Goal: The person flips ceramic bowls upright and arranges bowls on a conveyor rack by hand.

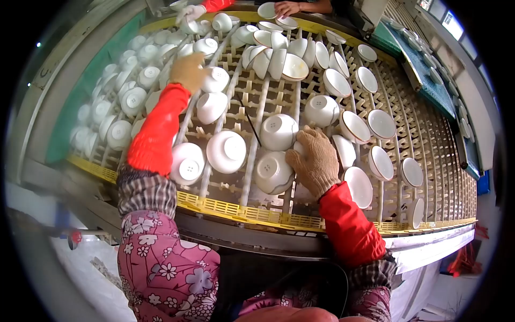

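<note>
My left hand (189, 73), in a tan knit glove, reaches over the left part of the slatted rack. Motion smears its fingers, and a white bowl (215, 80) lies right beside them. My right hand (315, 161), gloved the same way, curls its fingers over a white bowl mostly hidden beneath it. Left of that hand, two upturned bowls, a nearer one (273, 172) and a farther one (279, 132), show small dark marks on their bases. More upturned bowls, such as this one (226, 152), sit between my arms.
Bowls tilted on edge (358, 187) stand in rows at the right. Many upturned bowls (133, 101) crowd the misty left side. A yellow edge strip (247, 213) borders the rack. Across it are other people's hands (287, 8). A blue-green belt (429, 80) carries bowls at right.
</note>
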Tool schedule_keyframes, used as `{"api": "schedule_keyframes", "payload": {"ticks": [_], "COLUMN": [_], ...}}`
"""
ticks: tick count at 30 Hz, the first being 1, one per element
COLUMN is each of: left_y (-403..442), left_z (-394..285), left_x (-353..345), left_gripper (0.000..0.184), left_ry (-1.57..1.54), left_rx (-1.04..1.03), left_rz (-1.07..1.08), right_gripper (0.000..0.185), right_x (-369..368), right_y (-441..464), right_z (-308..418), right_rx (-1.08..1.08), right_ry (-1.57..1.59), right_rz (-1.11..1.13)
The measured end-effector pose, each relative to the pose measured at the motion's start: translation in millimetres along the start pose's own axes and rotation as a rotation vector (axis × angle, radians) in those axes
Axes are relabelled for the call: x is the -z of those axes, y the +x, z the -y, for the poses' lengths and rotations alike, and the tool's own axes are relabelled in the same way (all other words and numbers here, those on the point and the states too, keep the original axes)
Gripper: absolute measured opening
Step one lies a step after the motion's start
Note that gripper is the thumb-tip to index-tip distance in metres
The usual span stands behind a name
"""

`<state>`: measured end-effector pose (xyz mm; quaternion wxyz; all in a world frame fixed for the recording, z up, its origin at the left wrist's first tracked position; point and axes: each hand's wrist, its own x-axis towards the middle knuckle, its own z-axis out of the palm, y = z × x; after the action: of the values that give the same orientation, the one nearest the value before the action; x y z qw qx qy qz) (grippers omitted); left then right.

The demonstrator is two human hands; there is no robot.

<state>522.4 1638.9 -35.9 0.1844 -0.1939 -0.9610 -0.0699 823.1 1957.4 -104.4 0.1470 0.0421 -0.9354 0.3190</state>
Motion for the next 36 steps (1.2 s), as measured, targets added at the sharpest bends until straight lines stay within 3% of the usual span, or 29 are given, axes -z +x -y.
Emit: {"api": "schedule_keyframes", "payload": {"ticks": [2,3,4,7,8,11,14,19,21,23,24,25,26,29,31,32,35,36], "left_y": [-25,-34,-51,-61,-62,-58,-46,-45,-39,-32,-35,-34,-44,-39,-57,-58,-59,-67], "left_z": [-35,-47,-76,-103,-101,-95,-106,-114,-109,-101,-107,-109,-114,-85,-76,-79,-53,-66], "left_x": [-8,-19,1,-27,-27,-25,-24,-43,-57,-75,-61,-45,-28,-17,-12,-8,-24,3], "left_gripper": [0.065,0.069,0.054,0.051,0.034,0.028,0.015,0.015,0.010,0.016,0.017,0.028,0.033,0.042,0.048,0.045,0.045,0.049], "left_ry": [-0.365,-0.241,-0.187,0.216,0.131,0.091,0.193,0.228,0.253,0.292,0.116,-0.025,-0.334,-1.214,-0.864,-0.855,-0.843,-0.857], "left_rx": [-0.364,-0.624,-0.741,-0.752,-0.795,-0.825,-0.803,-0.817,-0.786,-0.795,-0.626,-0.528,-0.299,0.241,0.114,0.123,-0.165,-0.090], "left_rz": [0.120,0.129,0.191,0.413,0.348,0.412,0.456,0.375,0.445,0.375,0.374,0.328,0.237,0.318,0.351,0.365,0.156,0.182], "right_gripper": [0.049,0.049,0.048,0.042,0.038,0.037,0.038,0.028,0.028,0.029,0.027,0.026,0.025,0.023,0.023,0.023,0.027,0.030], "right_x": [2,3,3,1,0,10,30,100,107,112,113,111,111,105,99,98,103,102], "right_y": [-1,-1,-2,-2,0,-5,-13,-8,-4,-1,-5,-10,-14,-9,-7,-5,3,5], "right_z": [2,2,3,1,3,6,14,-6,-47,-81,-95,-108,-117,-121,-115,-118,-125,-123], "right_rx": [-0.012,-0.014,-0.010,0.042,0.077,0.074,0.188,0.199,0.052,-0.278,-0.230,-0.185,-0.139,-0.067,-0.048,-0.047,-0.103,-0.132], "right_ry": [0.014,0.020,0.020,0.019,0.013,-0.041,-0.109,-0.244,-0.312,-0.300,-0.301,-0.302,-0.298,-0.406,-0.421,-0.441,-0.523,-0.549], "right_rz": [0.010,0.014,0.013,-0.023,-0.063,0.002,0.074,-0.215,-0.263,0.012,0.011,0.013,0.024,-0.006,0.017,0.019,0.142,0.216]}}
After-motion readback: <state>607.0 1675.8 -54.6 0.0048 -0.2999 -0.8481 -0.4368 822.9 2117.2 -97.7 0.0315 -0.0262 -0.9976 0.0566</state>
